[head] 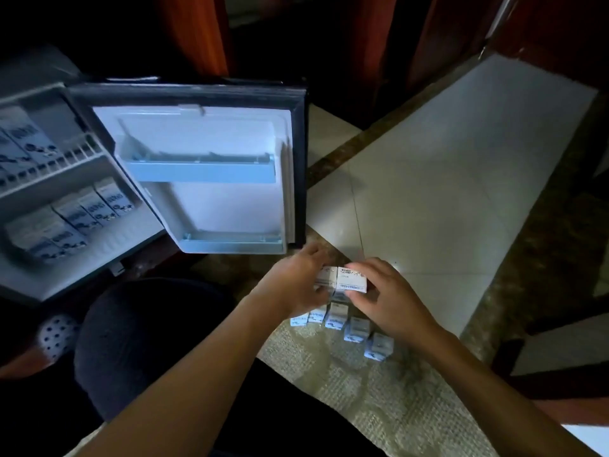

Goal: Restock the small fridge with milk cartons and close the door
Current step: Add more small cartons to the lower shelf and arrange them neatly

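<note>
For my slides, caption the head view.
Left hand and right hand hold two milk cartons above a row of cartons, beside the open, partly stocked fridge.

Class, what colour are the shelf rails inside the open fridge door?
Pale blue; the shelf rails show best in the head view.

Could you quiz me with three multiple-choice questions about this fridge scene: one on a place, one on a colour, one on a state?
1. Where does the row of spare cartons stand?
A on the floor mat
B in the door
C on a chair
2. What colour are the door racks?
A red
B pale blue
C yellow
3. The fridge door is:
A shut
B open
C taken off
Answers: 1 A, the row stands along the floor mat's edge; 2 B, both rails look pale blue; 3 B, it is swung wide, showing its inner side.
</note>
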### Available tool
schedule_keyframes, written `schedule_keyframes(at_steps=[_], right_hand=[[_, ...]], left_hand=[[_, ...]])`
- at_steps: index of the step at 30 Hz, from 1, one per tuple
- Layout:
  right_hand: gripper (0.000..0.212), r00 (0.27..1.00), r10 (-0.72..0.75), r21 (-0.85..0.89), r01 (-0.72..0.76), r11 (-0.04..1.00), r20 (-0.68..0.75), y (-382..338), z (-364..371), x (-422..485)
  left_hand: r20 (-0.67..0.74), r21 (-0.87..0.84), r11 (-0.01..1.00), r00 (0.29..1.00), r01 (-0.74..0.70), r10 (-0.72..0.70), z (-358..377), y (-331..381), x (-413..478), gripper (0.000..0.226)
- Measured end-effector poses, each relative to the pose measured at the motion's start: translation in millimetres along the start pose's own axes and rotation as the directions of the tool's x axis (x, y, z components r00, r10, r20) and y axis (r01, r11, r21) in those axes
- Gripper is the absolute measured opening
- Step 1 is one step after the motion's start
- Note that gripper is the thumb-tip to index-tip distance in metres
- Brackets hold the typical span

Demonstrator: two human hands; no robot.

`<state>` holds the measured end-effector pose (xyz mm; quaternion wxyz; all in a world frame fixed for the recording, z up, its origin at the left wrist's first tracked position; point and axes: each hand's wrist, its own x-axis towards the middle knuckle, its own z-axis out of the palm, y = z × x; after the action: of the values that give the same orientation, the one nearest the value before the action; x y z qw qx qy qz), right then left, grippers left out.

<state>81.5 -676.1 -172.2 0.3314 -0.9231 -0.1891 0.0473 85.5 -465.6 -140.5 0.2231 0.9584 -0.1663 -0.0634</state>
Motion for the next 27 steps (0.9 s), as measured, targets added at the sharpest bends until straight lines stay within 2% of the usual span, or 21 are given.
schedule_keyframes(at_steps=[4, 13, 19, 27], right_hand=[[0.042, 0.991, -0.132, 0.018, 0.133, 0.991, -0.016, -50.6, -19.4, 31.4], [0.044, 0.908, -0.418, 0.042, 0.419, 0.907, -0.034, -159.7, -15.8, 121.1], [0.041, 0.845, -0.535, -0.013, 0.535, 0.845, 0.014, -218.9, 17.5, 173.5], [0.031, 0.771, -0.624, -0.019, 0.631, 0.775, 0.127, -274.1, 86.3, 228.4]], left_hand=[[-0.112, -0.043, 0.999, 0.993, -0.029, 0.024, -60.9, -16.8, -17.8, 0.037], [-0.362, -0.041, 0.995, 0.927, 0.09, -0.099, -173.2, -77.0, -65.4, 0.023], [-0.456, -0.055, 0.983, 0.872, 0.173, -0.179, -203.1, -132.9, -98.9, 0.019], [-0.527, 0.0, 0.943, 0.802, 0.332, -0.282, -199.1, -213.7, -132.6, 0.029]])
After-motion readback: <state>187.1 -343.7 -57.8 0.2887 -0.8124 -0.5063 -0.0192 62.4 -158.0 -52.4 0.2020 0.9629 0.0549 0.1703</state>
